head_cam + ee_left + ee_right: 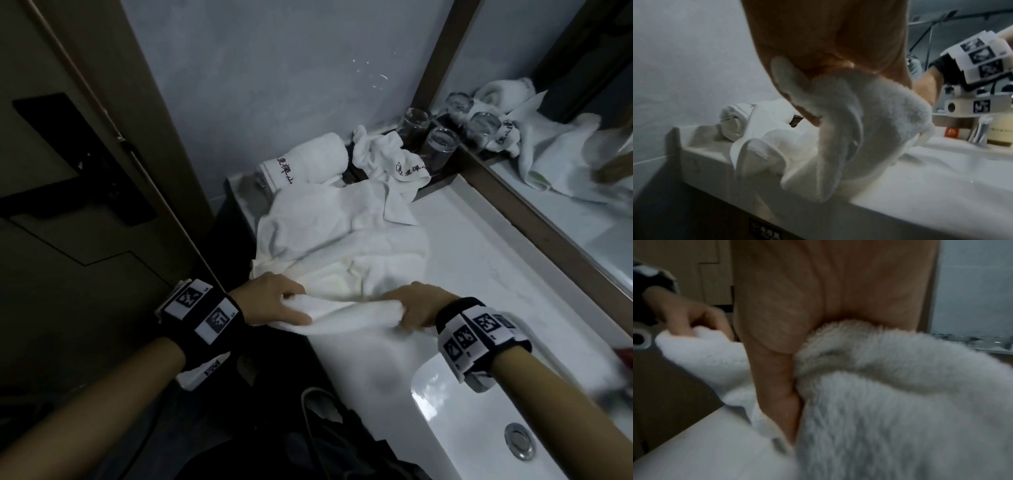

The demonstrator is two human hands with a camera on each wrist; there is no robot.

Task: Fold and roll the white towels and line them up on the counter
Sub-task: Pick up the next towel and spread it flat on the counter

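Note:
A large white towel (342, 236) lies crumpled on the white counter (479, 260). Its near edge (349, 317) is bunched into a thick fold. My left hand (274, 301) grips that fold at its left end, and my right hand (416, 305) grips it at the right end. The left wrist view shows my left hand (818, 65) curled round the towel (859, 113) at the counter's front edge. In the right wrist view my right hand (797, 321) holds the fluffy towel (900, 386). A rolled towel (308, 161) with dark lettering lies at the back left.
A smaller crumpled towel (387, 157) lies beside two upturned glasses (440, 147) on a dark tray in the back corner. A mirror (565, 154) runs along the right. The sink basin (462, 411) is near right, with a tap (980, 131) and a bottle (1001, 129). A door (68, 171) stands left.

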